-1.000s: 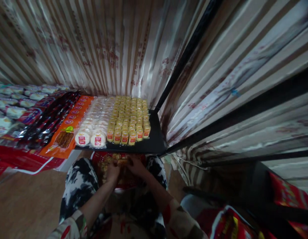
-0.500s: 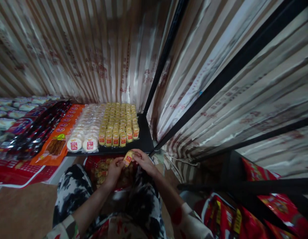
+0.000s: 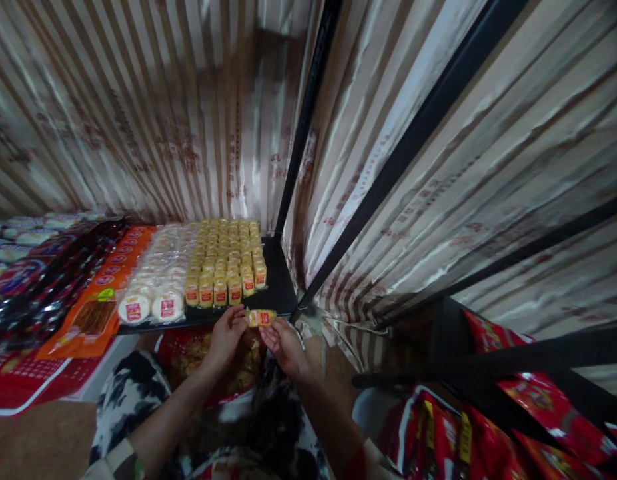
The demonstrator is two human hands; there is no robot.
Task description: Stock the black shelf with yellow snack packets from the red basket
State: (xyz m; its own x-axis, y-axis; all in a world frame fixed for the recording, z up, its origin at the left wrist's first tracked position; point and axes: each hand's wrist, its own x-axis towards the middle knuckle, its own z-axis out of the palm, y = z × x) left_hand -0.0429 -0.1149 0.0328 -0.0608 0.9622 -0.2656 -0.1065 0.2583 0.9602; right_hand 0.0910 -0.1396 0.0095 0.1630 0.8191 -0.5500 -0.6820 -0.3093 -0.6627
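Small yellow packet [image 3: 260, 318] is up at the shelf's front edge in view, roughly level, just short of the front row. Right hand [image 3: 286, 343] pinches its right end, thumb and fingers closed on it; left hand [image 3: 230, 333] has fingertips at the other end, cannot tell if pinching or only touching. Shelf [image 3: 279, 270]: yellow rows [image 3: 226, 260] fill the middle, white round packs [image 3: 168, 305] tight against them on the left. A black strip shows between rows and right edge, narrower along the front. Black post [image 3: 308, 120] bounds the back right corner, slanted bar [image 3: 393, 173] the front right. Red basket [image 3: 161, 348] with loose packets sits below the front edge, between the knees.
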